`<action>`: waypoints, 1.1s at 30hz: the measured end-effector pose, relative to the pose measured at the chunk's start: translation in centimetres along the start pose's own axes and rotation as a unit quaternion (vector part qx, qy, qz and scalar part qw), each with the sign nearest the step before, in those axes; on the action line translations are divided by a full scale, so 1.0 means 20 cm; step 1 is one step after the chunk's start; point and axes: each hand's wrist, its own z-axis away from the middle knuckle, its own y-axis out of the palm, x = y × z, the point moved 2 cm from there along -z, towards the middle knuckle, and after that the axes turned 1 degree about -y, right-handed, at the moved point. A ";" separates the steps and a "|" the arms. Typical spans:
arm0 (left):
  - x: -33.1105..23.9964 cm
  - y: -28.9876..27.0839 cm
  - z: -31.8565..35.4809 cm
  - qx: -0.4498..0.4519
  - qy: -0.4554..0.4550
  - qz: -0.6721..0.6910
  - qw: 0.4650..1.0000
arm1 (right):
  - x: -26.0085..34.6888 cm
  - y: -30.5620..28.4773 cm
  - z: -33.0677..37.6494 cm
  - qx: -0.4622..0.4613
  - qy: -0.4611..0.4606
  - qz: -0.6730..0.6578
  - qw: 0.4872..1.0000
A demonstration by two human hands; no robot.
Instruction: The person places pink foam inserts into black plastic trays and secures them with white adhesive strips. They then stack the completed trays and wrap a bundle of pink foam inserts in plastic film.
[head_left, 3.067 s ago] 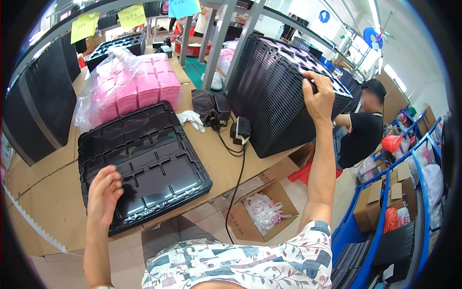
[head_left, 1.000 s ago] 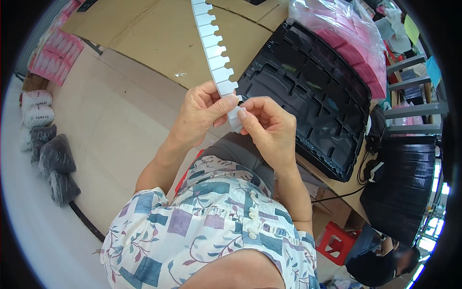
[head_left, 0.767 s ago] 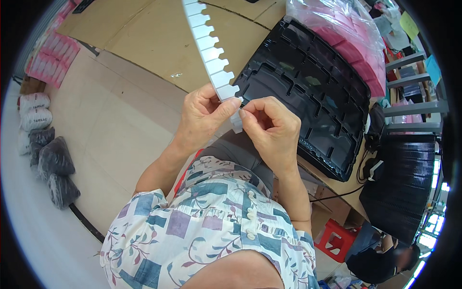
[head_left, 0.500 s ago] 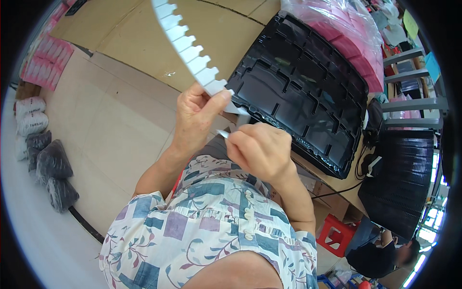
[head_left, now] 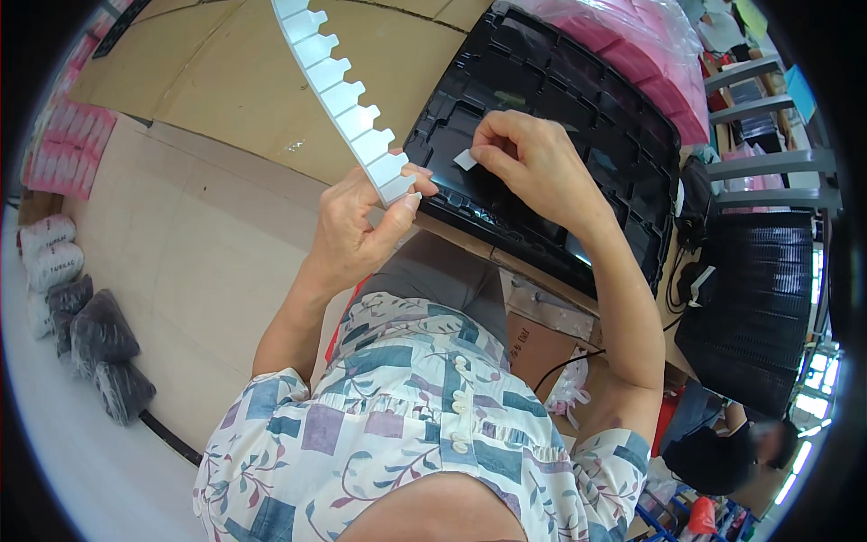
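My left hand (head_left: 361, 221) grips the lower end of a long white strip (head_left: 348, 110) of notched tabs, pinched between thumb and fingers. The strip rises up and to the left over the brown board. In my right hand (head_left: 537, 167), thumb and fingertips pinch a small white tab (head_left: 465, 160). That hand is over the near left part of a black moulded plastic tray (head_left: 578, 117), which has recessed compartments. From this view I cannot tell whether the tab touches the tray.
Brown cardboard (head_left: 217, 81) covers the table at left. Pink trays in clear plastic (head_left: 646, 54) lie behind the black tray. At right stands a stack of black trays (head_left: 750, 307), with a person (head_left: 713, 456) beyond. Black bags (head_left: 104, 325) and white bundles (head_left: 54, 262) lie on the left.
My right hand has moved away from the strip, up and right over the black tray, with the small tab in its fingers. My left hand has shifted slightly left and down with the strip.
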 end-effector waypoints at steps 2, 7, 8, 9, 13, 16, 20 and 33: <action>0.00 0.00 -0.01 0.000 -0.015 0.022 1.000 | -0.01 0.01 -0.02 0.004 0.006 0.019 1.000; 0.00 0.00 -0.01 -0.010 -0.018 0.017 1.000 | -0.01 0.06 -0.01 -0.010 0.026 0.072 0.997; 0.00 0.00 -0.01 -0.013 -0.027 0.022 0.999 | -0.01 0.06 -0.01 -0.009 0.040 0.061 0.997; 0.00 0.00 -0.01 -0.014 -0.027 0.019 0.999 | -0.01 0.06 -0.02 -0.011 0.047 0.056 0.997; 0.01 0.00 0.00 -0.020 -0.023 0.016 0.999 | -0.02 0.07 -0.04 -0.023 0.052 0.048 0.997; 0.01 0.00 0.00 -0.021 -0.019 0.021 0.999 | -0.02 0.07 -0.05 -0.034 0.032 0.078 0.996; 0.01 0.01 0.01 -0.021 -0.035 0.033 0.999 | 0.02 0.09 -0.04 -0.048 -0.007 0.158 0.986; 0.02 0.00 0.00 -0.023 -0.037 0.055 0.998 | 0.04 0.10 -0.06 -0.013 -0.157 0.216 0.964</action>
